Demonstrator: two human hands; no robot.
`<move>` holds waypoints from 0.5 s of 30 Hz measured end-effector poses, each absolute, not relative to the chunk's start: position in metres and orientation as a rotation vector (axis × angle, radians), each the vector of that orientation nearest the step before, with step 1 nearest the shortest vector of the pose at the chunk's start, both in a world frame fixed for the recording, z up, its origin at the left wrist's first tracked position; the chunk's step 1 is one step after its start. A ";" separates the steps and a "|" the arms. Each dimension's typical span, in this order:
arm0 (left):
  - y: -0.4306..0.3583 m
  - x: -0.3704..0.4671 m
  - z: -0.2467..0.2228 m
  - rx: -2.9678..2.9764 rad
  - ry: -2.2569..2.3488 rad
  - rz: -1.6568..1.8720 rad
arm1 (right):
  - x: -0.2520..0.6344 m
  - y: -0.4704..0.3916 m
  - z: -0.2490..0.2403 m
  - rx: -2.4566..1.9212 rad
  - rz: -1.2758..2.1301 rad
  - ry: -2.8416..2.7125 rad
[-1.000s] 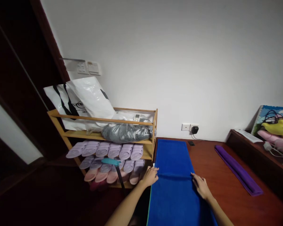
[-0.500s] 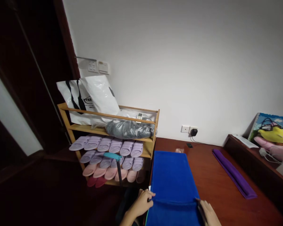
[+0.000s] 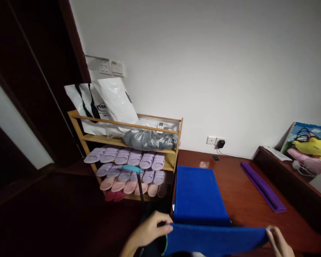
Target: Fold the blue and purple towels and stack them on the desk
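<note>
A blue towel [image 3: 199, 192] lies flat on the reddish-brown wooden table, its far part smooth and straight-edged. Closest to me, a raised blue section [image 3: 216, 239] is stretched between both hands, with a strip of green edging at its left side. Whether it joins the flat part is hidden. My left hand [image 3: 153, 228] pinches its upper left corner between thumb and fingers. At the upper right corner, my right hand [image 3: 279, 241] has closed its fingertips on the fabric.
A rolled purple cloth [image 3: 262, 187] lies on the table [image 3: 231, 178] to the right. On the left stands a wooden rack [image 3: 81, 141] with several slippers and a white bag [image 3: 115, 103]. A blue-topped handle [image 3: 132, 169] rises before it. A raised shelf [image 3: 286, 171] borders the right.
Both hands have lifted the near blue section off the table and toward me. The right hand has moved well to the right, stretching it wider. The view has shifted slightly.
</note>
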State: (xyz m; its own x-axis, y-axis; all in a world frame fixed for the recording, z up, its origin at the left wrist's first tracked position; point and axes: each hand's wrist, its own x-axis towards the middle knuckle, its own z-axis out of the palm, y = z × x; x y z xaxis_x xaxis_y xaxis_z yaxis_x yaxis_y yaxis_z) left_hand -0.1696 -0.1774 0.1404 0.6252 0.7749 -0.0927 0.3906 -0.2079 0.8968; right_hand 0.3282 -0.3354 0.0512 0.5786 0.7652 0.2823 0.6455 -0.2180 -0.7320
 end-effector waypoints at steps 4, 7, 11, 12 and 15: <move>-0.173 -0.173 0.199 1.935 0.746 0.642 | 0.310 -0.328 0.118 -1.987 -0.068 -1.158; -0.173 -0.179 0.225 1.983 0.632 0.751 | 0.307 -0.323 0.154 -1.973 -0.182 -1.111; -0.171 -0.188 0.240 2.045 0.590 0.867 | 0.301 -0.315 0.189 -1.838 -0.204 -1.041; -0.169 -0.189 0.243 2.073 0.615 0.883 | 0.298 -0.312 0.197 -1.804 -0.201 -1.026; -0.161 -0.190 0.251 2.151 0.673 0.925 | 0.289 -0.302 0.218 -1.752 -0.199 -1.000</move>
State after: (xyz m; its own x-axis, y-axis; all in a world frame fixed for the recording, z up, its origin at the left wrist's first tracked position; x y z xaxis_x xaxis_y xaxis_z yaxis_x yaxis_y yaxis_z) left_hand -0.1902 -0.1605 0.2508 0.6118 0.6757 0.4112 0.1831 -0.6267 0.7574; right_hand 0.2893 -0.3017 0.2183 0.6353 0.5265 0.5650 0.7024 -0.0900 -0.7060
